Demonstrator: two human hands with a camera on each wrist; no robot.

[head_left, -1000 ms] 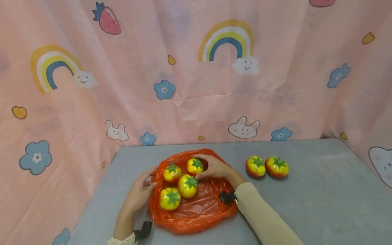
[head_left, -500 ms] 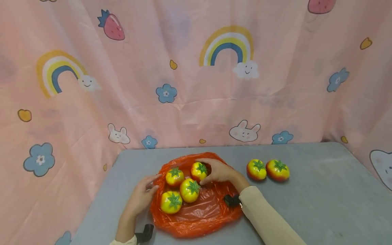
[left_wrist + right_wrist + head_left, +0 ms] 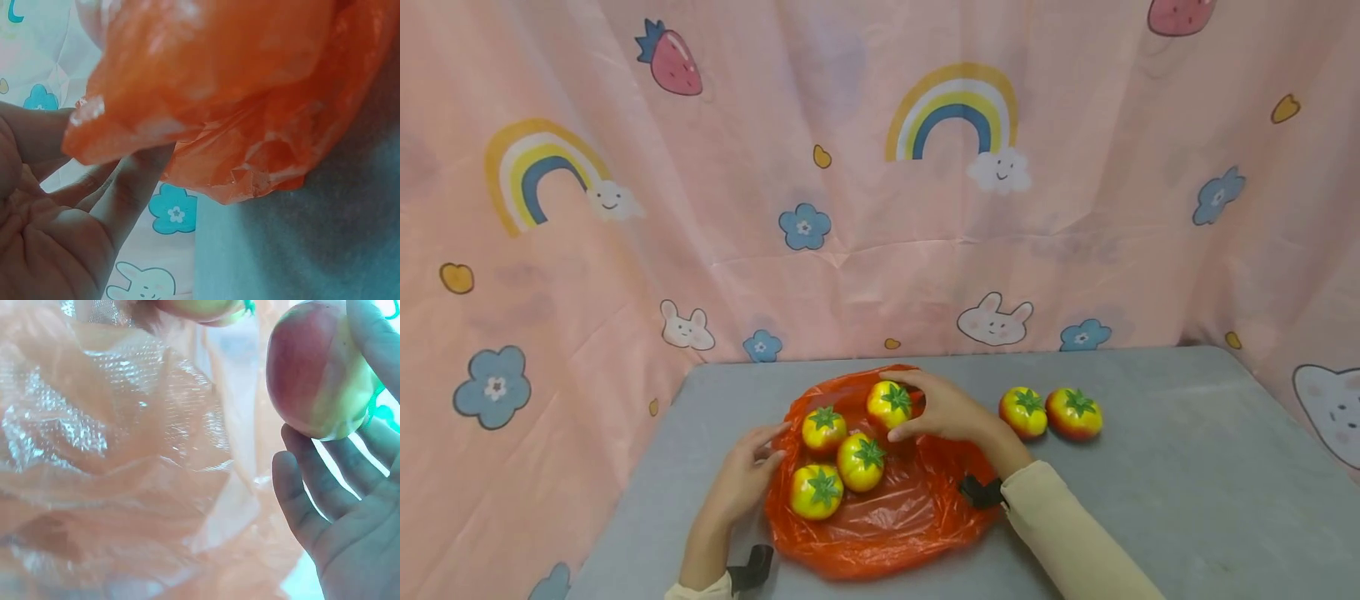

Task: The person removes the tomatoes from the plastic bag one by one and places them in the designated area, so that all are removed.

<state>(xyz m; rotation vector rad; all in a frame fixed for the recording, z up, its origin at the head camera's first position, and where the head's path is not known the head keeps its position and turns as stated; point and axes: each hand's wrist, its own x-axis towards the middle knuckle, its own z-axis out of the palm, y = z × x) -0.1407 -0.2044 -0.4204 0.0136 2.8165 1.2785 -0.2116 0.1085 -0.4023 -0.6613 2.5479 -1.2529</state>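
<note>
My right hand [image 3: 943,408] grips a yellow-and-red tomato [image 3: 889,404] with a green leafy top between thumb and fingers, over the far side of an open orange plastic bag [image 3: 887,517]. In the right wrist view the held tomato [image 3: 319,369] shows its smooth red and yellow side. Three more tomatoes, among them a near one [image 3: 812,493], sit clustered in the left part of the bag. My left hand [image 3: 741,479] pinches the bag's left edge; in the left wrist view the orange plastic [image 3: 206,75] passes between thumb and fingers and hides some fingertips.
Two similar tomatoes, a left one [image 3: 1021,413] and a right one [image 3: 1075,414], stand side by side on the grey table [image 3: 1187,500] right of the bag. A pink patterned curtain [image 3: 880,208] hangs behind and beside the table.
My right hand has moved slightly right and up with the tomato, away from the other three in the bag. The left hand stays at the bag's edge. The head view has shifted a little.
</note>
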